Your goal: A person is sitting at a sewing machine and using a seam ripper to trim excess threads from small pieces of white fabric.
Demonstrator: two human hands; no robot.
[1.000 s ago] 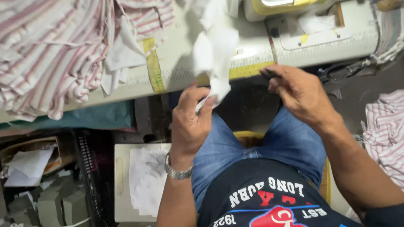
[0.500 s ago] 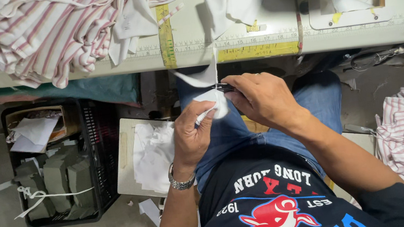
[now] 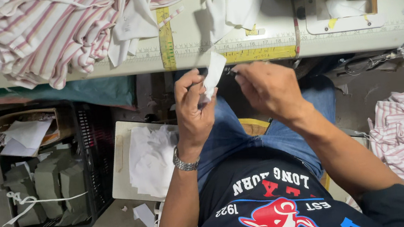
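Head view, left hand (image 3: 193, 107) pinching white strip (image 3: 213, 70)

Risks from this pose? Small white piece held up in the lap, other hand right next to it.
1. The left hand pinches the white fabric piece only at its lower end; the free end could flop or slip out.
2. The right hand holds something small and dark, too small to identify; if sharp, the left fingers are close.
3. The striped garment pile overhangs the table edge and might slide off.
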